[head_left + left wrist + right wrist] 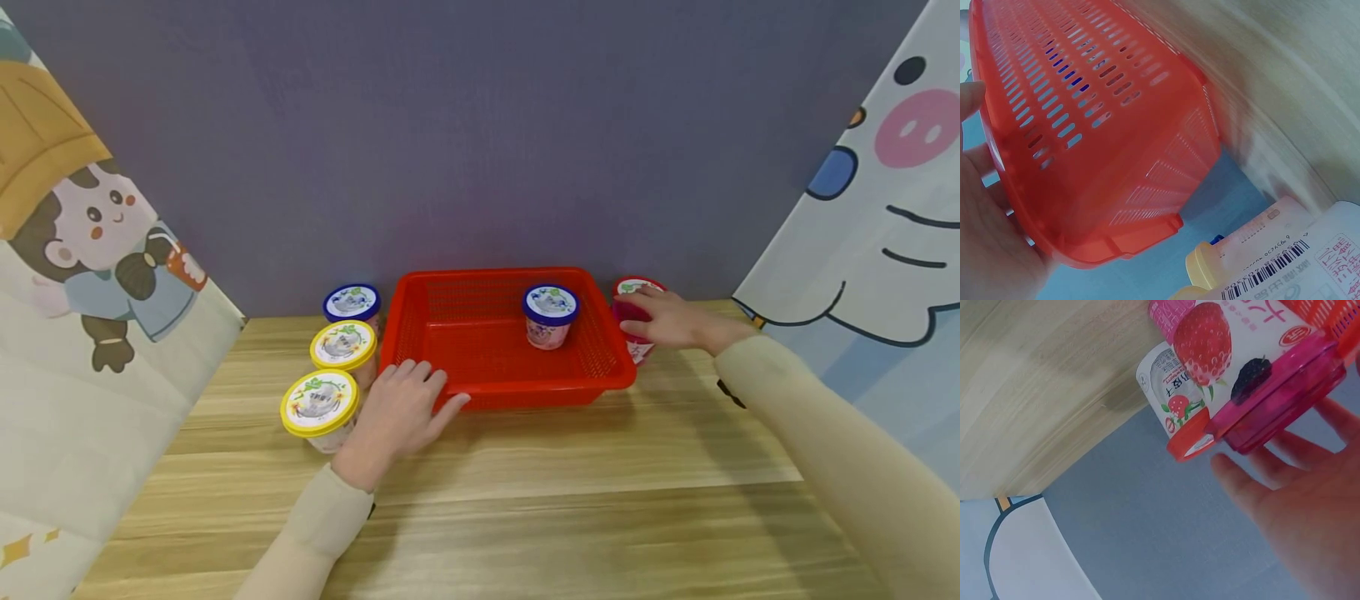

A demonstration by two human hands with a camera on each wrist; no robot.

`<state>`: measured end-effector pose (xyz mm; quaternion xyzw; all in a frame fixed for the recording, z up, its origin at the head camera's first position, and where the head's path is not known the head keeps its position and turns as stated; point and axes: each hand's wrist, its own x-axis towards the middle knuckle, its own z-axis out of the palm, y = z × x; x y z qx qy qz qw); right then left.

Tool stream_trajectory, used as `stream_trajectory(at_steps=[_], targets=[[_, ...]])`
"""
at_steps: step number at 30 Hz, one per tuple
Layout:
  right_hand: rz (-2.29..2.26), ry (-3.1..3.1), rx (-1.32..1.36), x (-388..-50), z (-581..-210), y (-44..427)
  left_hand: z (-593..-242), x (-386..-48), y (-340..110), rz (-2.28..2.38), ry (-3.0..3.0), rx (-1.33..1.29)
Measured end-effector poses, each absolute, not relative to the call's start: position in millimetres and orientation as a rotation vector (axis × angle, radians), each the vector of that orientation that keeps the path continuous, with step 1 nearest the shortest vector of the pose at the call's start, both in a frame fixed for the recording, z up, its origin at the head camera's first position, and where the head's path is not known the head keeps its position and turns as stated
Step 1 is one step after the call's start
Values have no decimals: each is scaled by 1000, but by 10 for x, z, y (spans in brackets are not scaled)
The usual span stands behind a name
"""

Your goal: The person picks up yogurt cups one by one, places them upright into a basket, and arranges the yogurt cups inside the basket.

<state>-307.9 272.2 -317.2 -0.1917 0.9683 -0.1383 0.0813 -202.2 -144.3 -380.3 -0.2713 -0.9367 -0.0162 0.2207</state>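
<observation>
Here's the right hand (675,323), fingers spread wide at the round pink-lidded cup (1247,369) near the worktop's (525,500) far-right corner, the left hand (401,408) resting loosely on the slotted red plastic basket (517,387).

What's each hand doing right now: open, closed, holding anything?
Left hand: open, fingers resting over the rim of the red basket.
Right hand: open, fingers spread at the lid of the pink-lidded cup, not curled round it.

right hand (1304,503) at pink-lidded cup (1244,365) | red-lidded cup (1171,394) partly behind
</observation>
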Motion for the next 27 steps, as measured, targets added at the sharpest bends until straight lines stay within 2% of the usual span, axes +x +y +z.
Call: stream_trajectory(at_steps=[13, 27], targets=[[-375, 2930, -712, -3094, -3157, 2763, -3807, -2027, -1444, -38, -2578, -754], [-232, 2861, -556, -3061, -3089, 2685, -3813, -2028, -1449, -36, -2578, -754]])
